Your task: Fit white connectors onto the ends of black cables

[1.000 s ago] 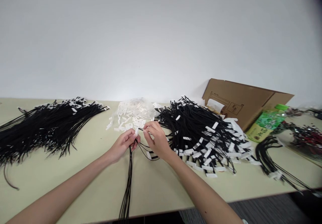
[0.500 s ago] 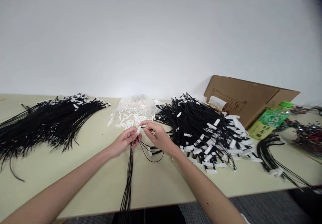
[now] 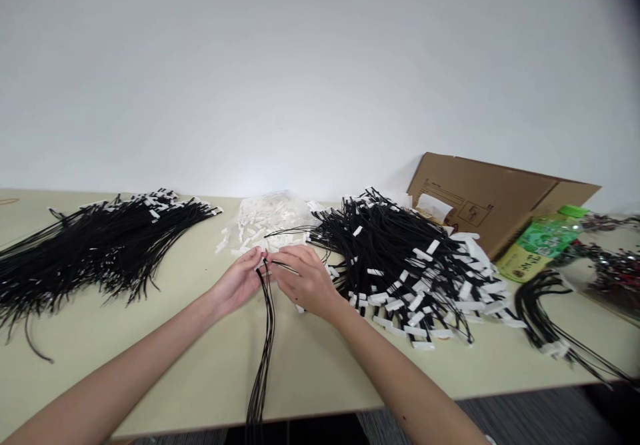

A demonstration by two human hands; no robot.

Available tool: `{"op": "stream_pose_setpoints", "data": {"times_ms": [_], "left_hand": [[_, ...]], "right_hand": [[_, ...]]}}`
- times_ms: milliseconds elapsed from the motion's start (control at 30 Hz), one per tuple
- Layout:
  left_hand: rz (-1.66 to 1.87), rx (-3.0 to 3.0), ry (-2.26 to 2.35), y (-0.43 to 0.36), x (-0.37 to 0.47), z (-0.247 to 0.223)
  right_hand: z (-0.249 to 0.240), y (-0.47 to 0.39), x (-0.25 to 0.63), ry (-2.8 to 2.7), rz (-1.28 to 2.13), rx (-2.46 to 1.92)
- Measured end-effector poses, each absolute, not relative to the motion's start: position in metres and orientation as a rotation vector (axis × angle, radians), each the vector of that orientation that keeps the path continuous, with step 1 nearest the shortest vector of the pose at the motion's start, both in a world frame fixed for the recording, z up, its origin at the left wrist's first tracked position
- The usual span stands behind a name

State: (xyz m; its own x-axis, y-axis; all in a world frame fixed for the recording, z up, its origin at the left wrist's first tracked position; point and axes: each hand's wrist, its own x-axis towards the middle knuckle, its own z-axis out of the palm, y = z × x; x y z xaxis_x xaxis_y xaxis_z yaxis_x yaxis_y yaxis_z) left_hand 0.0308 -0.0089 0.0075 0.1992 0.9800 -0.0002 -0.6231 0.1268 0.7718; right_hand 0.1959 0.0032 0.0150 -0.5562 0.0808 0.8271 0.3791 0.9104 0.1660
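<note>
1. The left hand [image 3: 239,284] has its grip closed, fingertips pinched on the top end of a bundle of black cords [image 3: 265,338] at the middle of the counter [image 3: 320,372].
2. The right hand [image 3: 305,278] meets it fingertip to fingertip, its grip also closed on the same cord ends; what small piece lies between the fingers cannot be told.
3. The bundle's long axis runs almost straight toward the person: its held end points away, to the wall, and its loose end runs down over the near edge of the counter and out of view.
4. One thin cord arcs up and to the right from the pinch, over the right hand.
5. Just beyond the fingertips lies a heap of small white clips [image 3: 265,222], partly in clear plastic.
6. To the right, touching the right wrist's side, is a big pile of black cords with white tags [image 3: 410,265].
7. To the left, well apart, lies another pile of black cords [image 3: 95,248], fanned with its ends pointing right.
8. Behind the right pile leans a flat cardboard box [image 3: 495,195], with a green bottle [image 3: 543,242] lying beside it.
</note>
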Motion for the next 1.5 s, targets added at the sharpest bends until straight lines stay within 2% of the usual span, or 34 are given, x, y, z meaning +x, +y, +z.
{"op": "stream_pose_setpoints", "data": {"times_ms": [433, 667, 800, 900, 1033, 1100, 1300, 1433, 1500], "left_hand": [[1.298, 0.618, 0.588, -0.012, 0.035, 0.007], [1.285, 0.661, 0.612, -0.013, 0.037, 0.005], [1.291, 0.646, 0.655, -0.012, 0.037, 0.007], [1.276, 0.679, 0.647, -0.011, 0.034, 0.009], [1.259, 0.768, 0.616, -0.009, 0.029, 0.009], [1.267, 0.806, 0.627, -0.008, 0.028, 0.007], [1.237, 0.893, 0.762, -0.007, 0.029, 0.001], [1.237, 0.942, 0.831, -0.008, 0.030, 0.000], [1.250, 0.954, 0.829, -0.007, 0.030, -0.001]], "right_hand": [[0.011, 0.006, 0.191, -2.149, -0.542, -0.285], [0.009, 0.004, 0.188, -2.110, -0.400, -0.331], [0.010, 0.003, 0.186, -2.078, -0.101, -0.336], [0.016, -0.001, 0.185, -1.934, 0.303, -0.398], [0.029, -0.002, 0.187, -1.386, 0.978, -0.497], [0.035, 0.001, 0.192, -1.125, 1.145, -0.458], [0.042, 0.019, 0.211, -0.860, 0.980, -0.598], [0.039, 0.023, 0.216, -0.870, 0.829, -0.674], [0.037, 0.021, 0.216, -1.043, 0.697, -0.722]]}}
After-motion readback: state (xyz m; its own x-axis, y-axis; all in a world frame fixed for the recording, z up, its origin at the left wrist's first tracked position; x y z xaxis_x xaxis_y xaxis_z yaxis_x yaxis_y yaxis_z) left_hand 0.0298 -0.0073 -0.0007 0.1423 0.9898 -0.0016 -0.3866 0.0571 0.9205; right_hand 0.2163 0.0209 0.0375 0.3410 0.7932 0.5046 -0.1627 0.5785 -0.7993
